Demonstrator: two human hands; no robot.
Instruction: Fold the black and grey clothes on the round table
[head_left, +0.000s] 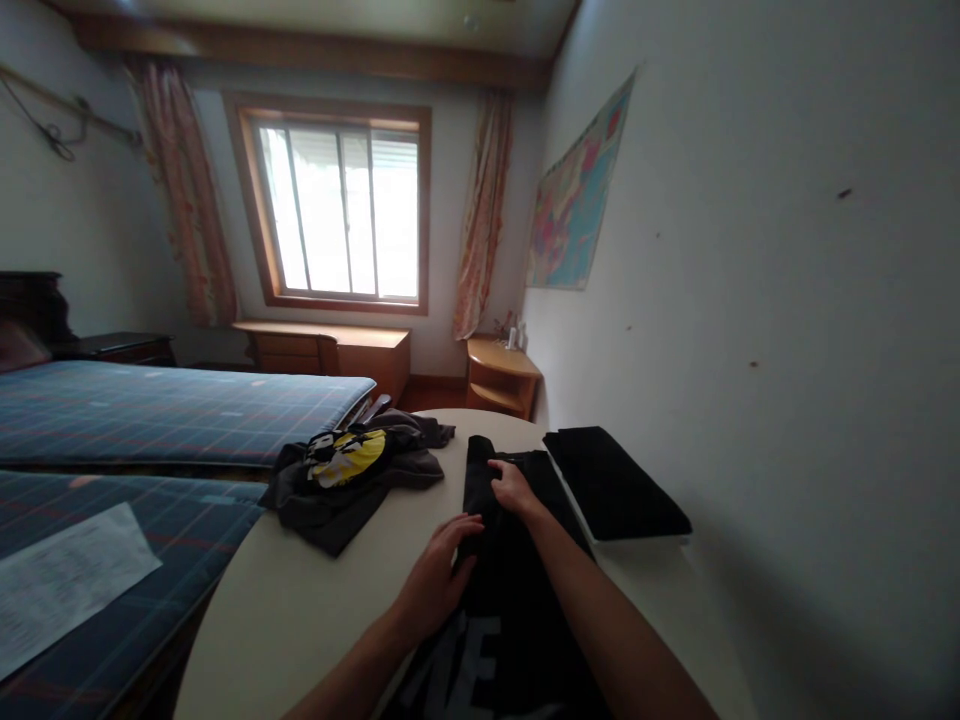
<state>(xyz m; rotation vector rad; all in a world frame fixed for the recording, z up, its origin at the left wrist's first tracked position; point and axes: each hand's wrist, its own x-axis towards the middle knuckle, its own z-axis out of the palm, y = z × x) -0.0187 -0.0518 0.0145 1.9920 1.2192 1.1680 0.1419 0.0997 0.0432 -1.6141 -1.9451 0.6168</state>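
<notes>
We are working over a black garment (517, 580) that is lying lengthwise on the white table (247, 620), between a rumpled grey shirt (337, 510) and a flat black piece (615, 485). Our left hand (442, 570) is resting along the garment's left edge, thumb and fingers parted, gripping nothing firmly that we can see. Our right hand (514, 488) is touching the cloth near its far end, fingers partly bent – whether it is pinching any fabric, we cannot tell. We are judging the garment light, soft and hardly fragile, floppy enough to be creasing or sliding if tugged from one point. We are favouring holds at the far corners and along the side edges – pinching all layers together – and leaving the pale lettering (480, 645) lying flat.
</notes>
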